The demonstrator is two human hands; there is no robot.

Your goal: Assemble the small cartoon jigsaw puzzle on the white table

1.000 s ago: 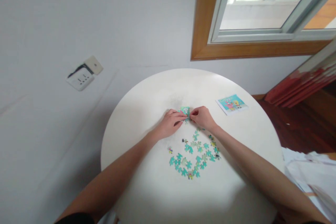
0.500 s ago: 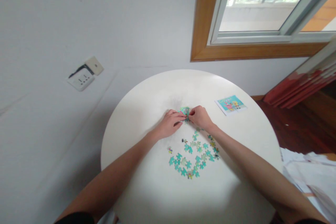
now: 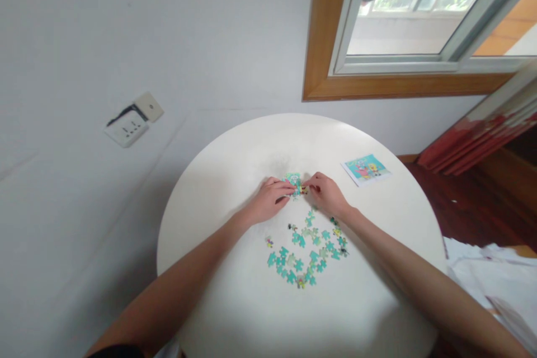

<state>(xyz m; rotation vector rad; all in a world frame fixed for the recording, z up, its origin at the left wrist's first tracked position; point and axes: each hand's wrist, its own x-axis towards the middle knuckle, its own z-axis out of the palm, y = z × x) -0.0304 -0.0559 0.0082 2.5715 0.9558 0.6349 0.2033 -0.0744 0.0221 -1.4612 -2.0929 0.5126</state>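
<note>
A small joined patch of jigsaw puzzle (image 3: 294, 179), green with pink and white bits, lies near the middle of the round white table (image 3: 235, 148). My left hand (image 3: 272, 196) rests on its left and lower part, fingers stretched out flat and hiding some of it. At the right edge, my right hand (image 3: 326, 193) pinches a small dark and yellow puzzle piece (image 3: 304, 191) against the patch. Whether that piece is fitted in, I cannot tell. Loose puzzle pieces (image 3: 314, 257), mostly turquoise, spread over the table nearer to me, below both hands.
Right of my right hand lies a picture card (image 3: 366, 169) with cartoon figures. A wall with a socket (image 3: 126, 127) stands behind and left. The window (image 3: 403, 22) and a red curtain (image 3: 470, 145) are at the right, above white papers (image 3: 482, 274) beside the table.
My right hand's fingers have drawn slightly back to the right, and a dark and yellow piece now shows beside them. My left hand stays on the patch. The view has shifted slightly.
</note>
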